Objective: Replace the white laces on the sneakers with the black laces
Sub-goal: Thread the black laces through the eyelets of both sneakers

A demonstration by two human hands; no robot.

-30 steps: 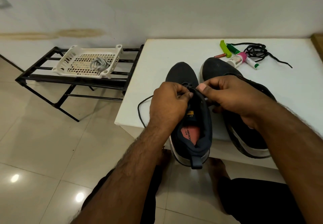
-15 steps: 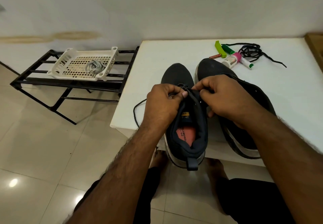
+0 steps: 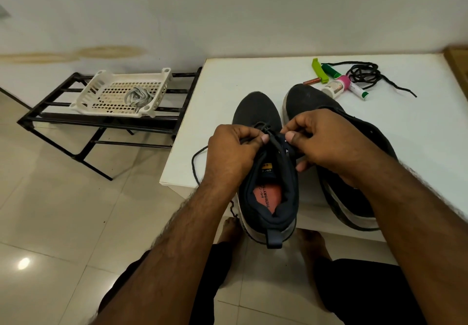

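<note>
On the white surface [image 3: 228,76] both hands, left [image 3: 234,151] and right [image 3: 329,142], pinch the black lace [image 3: 196,162] at the top eyelets of the left sneaker [image 3: 263,172], so threading seems nearly finished; next probably pulling it tight and tying.

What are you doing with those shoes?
A person is putting a black lace into the left sneaker on the white table. The left hand and the right hand each pinch the lace near the top eyelets. The other sneaker lies beside it, and a spare black lace sits coiled at the back of the table. The old pale laces lie in a white basket on the black rack.
</note>
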